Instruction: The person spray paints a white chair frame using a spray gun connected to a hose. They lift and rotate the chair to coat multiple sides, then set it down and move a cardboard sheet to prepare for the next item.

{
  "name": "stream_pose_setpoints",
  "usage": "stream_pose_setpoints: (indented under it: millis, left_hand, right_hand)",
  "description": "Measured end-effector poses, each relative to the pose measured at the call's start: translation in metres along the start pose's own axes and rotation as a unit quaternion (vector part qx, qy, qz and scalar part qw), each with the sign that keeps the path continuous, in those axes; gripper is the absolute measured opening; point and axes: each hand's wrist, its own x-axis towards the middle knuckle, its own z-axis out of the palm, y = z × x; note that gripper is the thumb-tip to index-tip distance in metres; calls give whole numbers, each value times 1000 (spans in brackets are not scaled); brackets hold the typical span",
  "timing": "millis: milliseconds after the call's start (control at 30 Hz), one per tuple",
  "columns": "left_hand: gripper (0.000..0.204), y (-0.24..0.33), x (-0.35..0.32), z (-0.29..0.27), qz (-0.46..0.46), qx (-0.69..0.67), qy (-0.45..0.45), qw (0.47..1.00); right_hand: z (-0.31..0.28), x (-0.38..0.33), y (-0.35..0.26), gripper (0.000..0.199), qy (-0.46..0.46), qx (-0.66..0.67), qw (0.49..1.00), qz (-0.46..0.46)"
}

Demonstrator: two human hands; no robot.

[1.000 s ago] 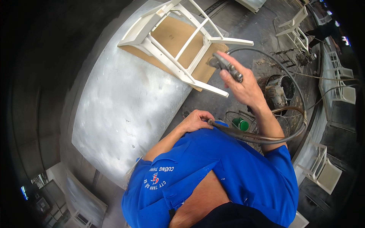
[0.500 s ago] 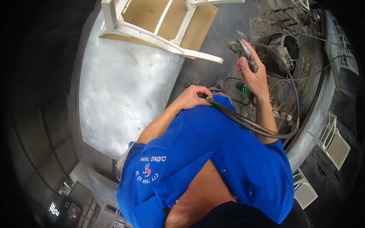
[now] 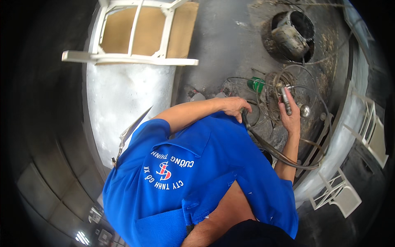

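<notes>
Closest to the camera is the person's own blue shirt, filling most of the lower middle of the head view, with both forearms coming out from it toward the upper right.

The left hand sits right at the shoulder of the shirt, fingers curled shut around a dark hose. That hose runs from the fist down and to the right in a long curve, passing under the right forearm before it loops back up by the pale curved wall on the right.

The right hand is a bit further out, wrapped closed around the handle of a spray gun. The gun's metal body sticks up out of the fist, and a round shiny knob shows just beside the palm on the right. It's held over the dirty grey floor, above a messy coil of hoses and wires.

Just past that coil there's a green can sitting on the floor, partly tangled in among the lines. Further off, upper right, a grimy paint-caked bucket stands in a crusty ring.

Over on the left is a white-coated bench, and at its far end a white chair frame lies upside down on it, with its bare wooden seat underside facing up.

More white chair frames sit off at the right edge, well apart from both hands.
</notes>
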Motion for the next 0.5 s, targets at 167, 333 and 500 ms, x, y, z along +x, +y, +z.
stream_pose_setpoints:
  millis: [167, 333, 500]
  left_hand:
    - [49, 26, 65, -24, 34, -42, 214, 975]
    - [51, 63, 125, -27, -52, -53, 32, 997]
    - [34, 77, 158, -3, -61, -98, 11, 993]
  right_hand:
    - [-25, -51, 26, 58, -116, -47, 992, -14]
    - [14, -93, 43, 58, -139, 16, 990, 13]
    - [33, -103, 53, 59, -53, -1, 999, -7]
